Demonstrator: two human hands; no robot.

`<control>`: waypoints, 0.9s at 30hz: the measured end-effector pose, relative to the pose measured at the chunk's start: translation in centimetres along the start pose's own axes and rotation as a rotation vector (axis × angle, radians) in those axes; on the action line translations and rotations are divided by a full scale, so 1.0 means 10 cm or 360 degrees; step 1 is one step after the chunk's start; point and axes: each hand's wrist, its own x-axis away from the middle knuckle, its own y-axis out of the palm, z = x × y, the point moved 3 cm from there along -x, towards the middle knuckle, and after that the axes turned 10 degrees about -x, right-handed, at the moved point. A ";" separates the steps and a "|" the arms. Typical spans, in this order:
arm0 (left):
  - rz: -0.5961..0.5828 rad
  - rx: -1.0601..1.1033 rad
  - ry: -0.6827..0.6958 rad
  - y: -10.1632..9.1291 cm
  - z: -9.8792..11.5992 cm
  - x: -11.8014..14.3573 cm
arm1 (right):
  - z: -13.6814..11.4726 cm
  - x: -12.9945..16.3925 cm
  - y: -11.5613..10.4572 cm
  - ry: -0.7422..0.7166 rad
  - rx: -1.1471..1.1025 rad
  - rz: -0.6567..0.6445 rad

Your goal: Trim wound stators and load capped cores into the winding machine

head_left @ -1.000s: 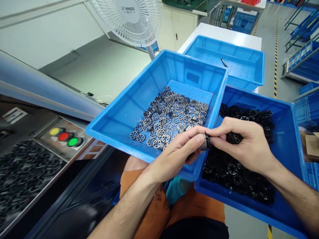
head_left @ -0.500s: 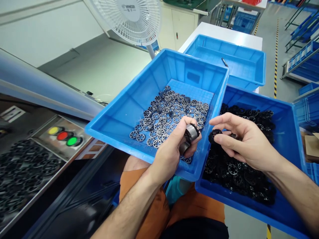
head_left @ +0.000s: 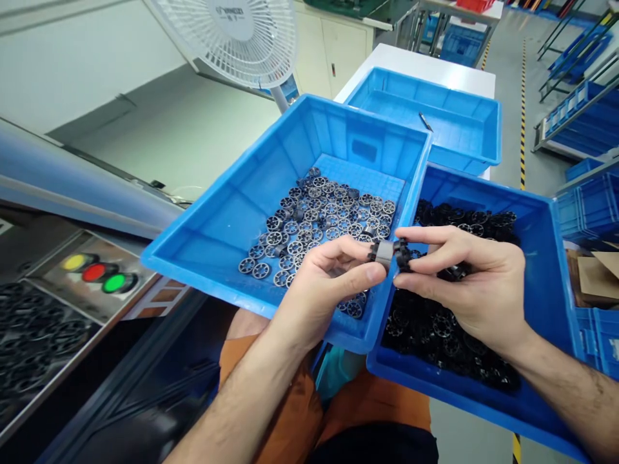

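The left hand (head_left: 324, 283) pinched a small grey metal ring (head_left: 383, 252) between thumb and forefinger, its fingers (head_left: 360, 274) closed narrowly on it, above the near right corner of the middle blue tray (head_left: 232, 212). The right hand (head_left: 464, 283) met it from the other side, thumb and forefinger closed on a black spoked wheel (head_left: 402, 252) that touched the ring's end; a second black piece (head_left: 453, 273) sat tucked under its curled fingers (head_left: 435, 235). Both hands hovered over the seam where the middle tray overlapped the right blue tray (head_left: 556, 258).

The middle tray held a flat spread of grey spoked wheels (head_left: 319, 222) on its floor. The right tray was heaped with black wheels (head_left: 445, 335). A third blue tray (head_left: 464, 109) stood behind them on a white counter (head_left: 411, 61), with a thin dark stick (head_left: 425, 122) lying inside it. A white fan (head_left: 232, 32) rose beyond the middle tray. To the left, a machine panel showed yellow, red and green buttons (head_left: 97, 274), with more dark wheels (head_left: 29, 328) in a tray beside it. Orange trousers (head_left: 300, 412) showed beneath the trays
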 end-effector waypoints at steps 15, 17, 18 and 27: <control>0.0066 0.0032 0.0129 -0.02 0.03 0.01 | -0.03 0.02 -0.01 -0.0086 0.0231 -0.0011; 0.0047 0.0032 0.0157 -0.02 0.03 0.01 | -0.04 0.01 -0.01 -0.0140 0.0223 -0.0028; 0.0036 0.0030 0.0169 -0.03 0.03 0.01 | -0.05 0.01 -0.01 -0.0169 0.0213 -0.0038; -0.0060 -0.0037 0.0185 -0.05 -0.01 0.02 | -0.03 -0.01 -0.04 -0.0234 0.0194 -0.0124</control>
